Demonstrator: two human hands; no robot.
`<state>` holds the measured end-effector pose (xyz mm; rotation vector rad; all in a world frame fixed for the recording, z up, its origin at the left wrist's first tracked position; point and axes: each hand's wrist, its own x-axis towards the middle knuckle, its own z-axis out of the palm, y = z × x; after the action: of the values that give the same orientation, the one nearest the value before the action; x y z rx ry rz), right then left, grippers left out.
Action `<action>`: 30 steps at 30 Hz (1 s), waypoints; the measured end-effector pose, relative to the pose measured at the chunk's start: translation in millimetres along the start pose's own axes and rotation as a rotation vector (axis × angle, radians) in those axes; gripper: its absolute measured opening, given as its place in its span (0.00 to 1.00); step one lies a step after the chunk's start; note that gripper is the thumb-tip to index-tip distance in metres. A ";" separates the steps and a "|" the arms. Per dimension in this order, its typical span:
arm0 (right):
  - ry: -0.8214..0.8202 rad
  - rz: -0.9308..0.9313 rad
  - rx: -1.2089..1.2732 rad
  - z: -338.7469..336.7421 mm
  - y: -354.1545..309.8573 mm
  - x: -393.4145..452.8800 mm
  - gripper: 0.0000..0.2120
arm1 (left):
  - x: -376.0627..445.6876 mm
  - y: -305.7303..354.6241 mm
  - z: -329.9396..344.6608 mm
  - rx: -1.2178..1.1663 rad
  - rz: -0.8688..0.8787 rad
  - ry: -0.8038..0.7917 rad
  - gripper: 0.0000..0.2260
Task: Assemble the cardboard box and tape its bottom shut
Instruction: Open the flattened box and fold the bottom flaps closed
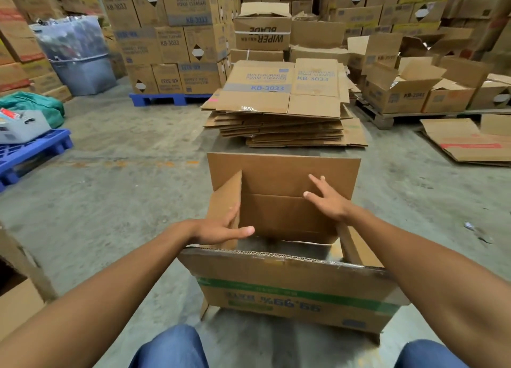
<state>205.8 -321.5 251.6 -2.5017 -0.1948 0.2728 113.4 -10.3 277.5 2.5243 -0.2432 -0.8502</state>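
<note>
A brown cardboard box (290,293) with a green stripe and upside-down print stands open on the concrete floor in front of my knees. Its far flap (276,174) stands upright. The small left flap (225,201) leans inward, and my left hand (221,229) rests against it with fingers around its edge. My right hand (327,199) hovers over the box opening with fingers spread, close to the far flap and holding nothing. The right side flap (356,246) tilts outward. No tape is in view.
A stack of flattened cartons (284,113) lies just beyond the box. Stacked boxes on blue pallets (166,98) fill the back. A wooden pallet of open boxes (409,91) stands at the right, flat cardboard (467,143) lies on the floor, and another carton (19,290) sits at my left.
</note>
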 end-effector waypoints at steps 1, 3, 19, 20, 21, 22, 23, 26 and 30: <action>-0.039 -0.004 0.003 5.4 5.6 -3.9 0.31 | 0.3 1.7 1.6 0.054 -0.041 -0.074 0.47; -0.129 -0.002 -0.052 11.4 20.7 -7.3 0.27 | 1.1 3.3 5.0 0.168 -0.061 -0.166 0.46; -0.253 0.017 -0.524 0.9 1.2 -27.0 0.16 | 8.9 -13.6 72.8 0.402 -0.170 -0.410 0.29; -0.149 -0.083 -0.483 -0.9 -14.1 -32.0 0.17 | 7.0 -16.5 72.8 0.379 -0.178 -0.433 0.31; 0.025 -0.216 -0.479 -1.7 -26.1 -35.8 0.17 | 4.2 -17.8 72.3 0.354 -0.186 -0.449 0.33; 0.232 -0.355 -0.479 -1.7 -34.9 -37.4 0.15 | 2.6 -16.9 72.2 0.317 -0.209 -0.449 0.34; 0.390 -0.452 -0.473 -1.6 -41.2 -36.6 0.12 | 2.1 -15.9 72.7 0.279 -0.228 -0.432 0.33; 0.274 -0.298 -0.516 -3.1 -31.7 -18.0 0.26 | 0.4 -14.2 71.6 0.228 -0.249 -0.382 0.30; -0.096 -0.042 -0.647 6.1 -5.9 -6.5 0.28 | -6.6 -19.5 67.2 0.037 -0.263 -0.308 0.48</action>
<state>197.6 -314.7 251.2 -3.1191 -0.4318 0.3568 67.6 -16.0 224.4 2.4846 -0.0220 -1.3514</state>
